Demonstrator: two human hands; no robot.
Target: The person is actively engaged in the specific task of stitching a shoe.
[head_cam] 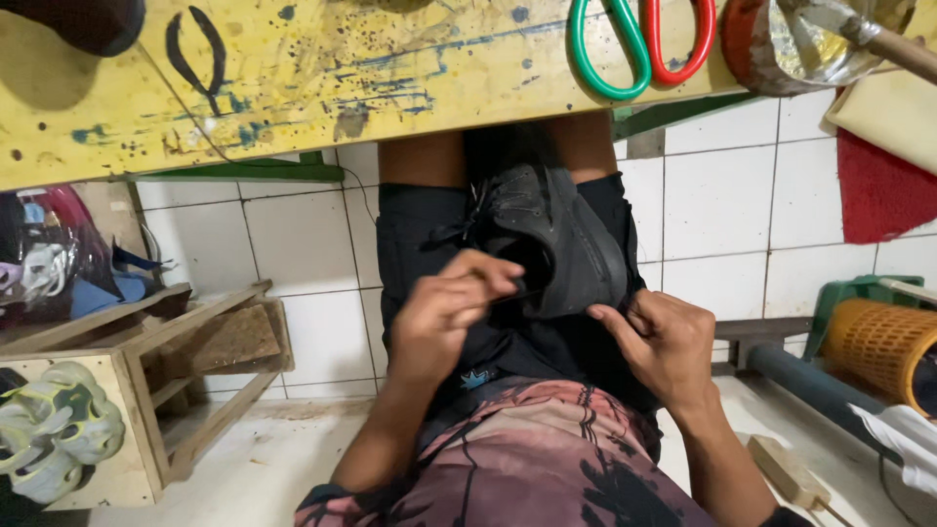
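Black shoe (556,239) lies on lap, pinched in left hand (444,312) grip, right hand (669,342) grip touching its edge.

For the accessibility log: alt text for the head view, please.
Both hands, left hand and right hand, hold a black shoe on the person's lap. A paint-stained yellow table with scissors lies ahead.

Even indoor light, slight wide-angle edge distortion
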